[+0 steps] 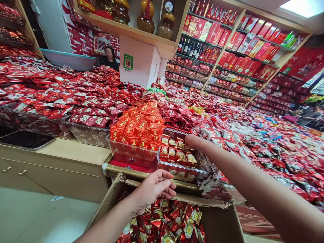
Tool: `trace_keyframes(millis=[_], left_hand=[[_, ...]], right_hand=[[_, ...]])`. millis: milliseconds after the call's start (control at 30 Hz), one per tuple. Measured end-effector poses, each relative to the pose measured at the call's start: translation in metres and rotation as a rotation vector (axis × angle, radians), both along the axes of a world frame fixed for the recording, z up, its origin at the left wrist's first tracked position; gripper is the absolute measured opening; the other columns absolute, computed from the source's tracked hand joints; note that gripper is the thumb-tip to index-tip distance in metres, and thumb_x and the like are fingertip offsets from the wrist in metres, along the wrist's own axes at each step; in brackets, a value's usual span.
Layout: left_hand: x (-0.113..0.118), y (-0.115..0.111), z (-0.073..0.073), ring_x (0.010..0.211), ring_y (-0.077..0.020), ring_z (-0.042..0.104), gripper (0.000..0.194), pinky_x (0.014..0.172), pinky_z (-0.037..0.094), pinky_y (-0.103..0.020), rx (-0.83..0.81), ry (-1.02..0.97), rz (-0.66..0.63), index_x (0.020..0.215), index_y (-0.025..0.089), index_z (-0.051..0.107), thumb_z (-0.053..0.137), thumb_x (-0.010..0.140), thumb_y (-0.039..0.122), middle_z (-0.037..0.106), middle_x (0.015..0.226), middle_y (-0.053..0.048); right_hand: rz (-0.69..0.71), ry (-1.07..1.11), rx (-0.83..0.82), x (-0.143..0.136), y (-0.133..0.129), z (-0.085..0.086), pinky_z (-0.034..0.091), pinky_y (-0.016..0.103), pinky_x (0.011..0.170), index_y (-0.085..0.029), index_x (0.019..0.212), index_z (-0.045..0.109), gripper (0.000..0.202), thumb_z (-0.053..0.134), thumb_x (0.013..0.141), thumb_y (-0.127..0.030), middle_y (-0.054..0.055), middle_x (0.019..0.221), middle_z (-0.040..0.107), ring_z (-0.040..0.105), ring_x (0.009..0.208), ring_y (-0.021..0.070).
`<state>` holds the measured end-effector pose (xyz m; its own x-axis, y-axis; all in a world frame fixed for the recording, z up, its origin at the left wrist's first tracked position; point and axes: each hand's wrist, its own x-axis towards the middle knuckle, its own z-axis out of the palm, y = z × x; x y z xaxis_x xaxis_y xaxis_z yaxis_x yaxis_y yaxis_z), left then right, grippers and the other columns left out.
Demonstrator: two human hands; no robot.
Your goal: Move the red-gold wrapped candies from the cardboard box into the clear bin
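Note:
My left hand [159, 185] hovers over the front part of an open cardboard box [215, 219], its fingers loosely curved and a little apart, with nothing visible in them. Below it, the box holds many red-and-gold wrapped candies [165, 219]. Stretched forward, my right hand [192, 141] is at the right side of a clear plastic bin [177, 168]. Its fingers are hidden, so whether it grips anything cannot be made out. Inside that bin, the same kind of wrapped candies [180, 155] lie in rows.
Left of the bin stands another clear bin [134, 153] heaped with orange-red packets [139, 126]. Red packets spread across the counter behind and to the right. A dark tray [26, 140] lies on the left cabinet. A person [110, 59] is at the back, near a white pillar [136, 64].

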<state>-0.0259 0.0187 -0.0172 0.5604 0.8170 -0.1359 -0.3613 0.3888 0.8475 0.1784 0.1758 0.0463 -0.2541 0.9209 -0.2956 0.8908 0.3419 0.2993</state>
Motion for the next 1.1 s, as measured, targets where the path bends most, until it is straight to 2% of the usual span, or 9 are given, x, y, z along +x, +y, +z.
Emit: trace_keyframes(millis=[233, 367, 433, 567, 633, 700, 800, 900, 1100], left_hand=[[-0.001, 0.0, 0.003, 0.069, -0.0148, 0.061, 0.015, 0.064, 0.045, -0.028, 0.0, 0.007, -0.007, 0.087, 0.015, 0.053, 0.059, 0.076, 0.024, 0.063, 0.08, -0.006], [0.0, 0.0, 0.004, 0.067, -0.0153, 0.061, 0.018, 0.063, 0.045, -0.028, -0.022, 0.007, -0.004, 0.085, 0.015, 0.053, 0.062, 0.073, 0.026, 0.063, 0.078, -0.005], [0.001, 0.0, 0.005, 0.067, -0.0153, 0.062, 0.018, 0.062, 0.045, -0.028, -0.031, 0.011, -0.015, 0.084, 0.015, 0.053, 0.062, 0.073, 0.027, 0.063, 0.078, -0.005], [0.002, -0.001, 0.008, 0.067, -0.0147, 0.061, 0.017, 0.063, 0.044, -0.028, -0.037, 0.038, -0.004, 0.083, 0.015, 0.053, 0.061, 0.073, 0.026, 0.063, 0.078, -0.005], [0.002, -0.001, 0.01, 0.067, -0.0145, 0.061, 0.017, 0.064, 0.044, -0.028, -0.035, 0.04, 0.002, 0.084, 0.015, 0.053, 0.061, 0.074, 0.025, 0.062, 0.078, -0.005], [0.002, -0.001, 0.01, 0.069, -0.0148, 0.061, 0.017, 0.065, 0.044, -0.028, -0.036, 0.034, -0.002, 0.085, 0.015, 0.052, 0.06, 0.074, 0.025, 0.062, 0.079, -0.005], [0.002, -0.001, 0.011, 0.069, -0.0143, 0.061, 0.018, 0.065, 0.044, -0.028, -0.037, 0.036, -0.006, 0.085, 0.015, 0.051, 0.061, 0.074, 0.025, 0.062, 0.079, -0.005], [0.003, -0.001, 0.013, 0.068, -0.0135, 0.061, 0.016, 0.065, 0.045, -0.027, -0.029, 0.053, -0.003, 0.085, 0.015, 0.052, 0.06, 0.075, 0.024, 0.062, 0.079, -0.005], [0.002, 0.0, 0.009, 0.075, -0.015, 0.061, 0.013, 0.071, 0.045, -0.03, 0.012, 0.065, -0.022, 0.089, 0.016, 0.053, 0.056, 0.079, 0.023, 0.062, 0.083, -0.005]], right_hand=[[-0.064, 0.047, 0.009, -0.004, -0.012, 0.036, 0.045, 0.033, 0.072, -0.011, 0.088, 0.059, 0.017, 0.05, 0.082, -0.025, 0.007, 0.088, 0.061, 0.057, 0.082, 0.0164], [0.008, 0.231, -0.069, -0.016, -0.078, 0.07, 0.043, 0.023, 0.063, -0.016, 0.09, 0.063, 0.024, 0.041, 0.084, -0.024, 0.006, 0.084, 0.065, 0.059, 0.073, 0.0138], [0.095, 0.351, -0.215, -0.024, -0.124, 0.068, 0.041, 0.016, 0.055, -0.024, 0.084, 0.064, 0.019, 0.046, 0.079, -0.023, -0.004, 0.076, 0.066, 0.058, 0.064, 0.0092], [0.265, 0.52, -0.754, -0.039, -0.191, -0.009, 0.042, 0.019, 0.055, -0.023, 0.088, 0.065, 0.026, 0.048, 0.073, -0.01, 0.0, 0.08, 0.068, 0.061, 0.066, 0.0129], [0.092, 0.279, -0.747, -0.045, -0.204, -0.071, 0.046, 0.027, 0.062, -0.016, 0.099, 0.062, 0.037, 0.051, 0.066, -0.005, 0.011, 0.092, 0.066, 0.062, 0.079, 0.0224], [-0.088, 0.355, -0.62, -0.049, -0.208, -0.128, 0.044, 0.034, 0.077, -0.013, 0.123, 0.043, 0.072, 0.064, 0.054, -0.012, 0.019, 0.121, 0.048, 0.049, 0.105, 0.0314], [-0.203, 0.495, -0.51, -0.054, -0.211, -0.18, 0.038, 0.034, 0.089, -0.012, 0.131, 0.03, 0.094, 0.066, 0.045, -0.009, 0.019, 0.134, 0.031, 0.037, 0.117, 0.0306], [-0.218, 0.515, -0.504, -0.056, -0.214, -0.19, 0.042, 0.031, 0.083, -0.011, 0.116, 0.049, 0.071, 0.064, 0.046, -0.011, 0.018, 0.12, 0.049, 0.05, 0.104, 0.0287], [-0.148, 0.542, -0.508, -0.05, -0.212, -0.155, 0.041, 0.026, 0.059, -0.02, 0.076, 0.063, 0.021, 0.058, 0.056, -0.015, 0.004, 0.078, 0.065, 0.058, 0.069, 0.0202]])
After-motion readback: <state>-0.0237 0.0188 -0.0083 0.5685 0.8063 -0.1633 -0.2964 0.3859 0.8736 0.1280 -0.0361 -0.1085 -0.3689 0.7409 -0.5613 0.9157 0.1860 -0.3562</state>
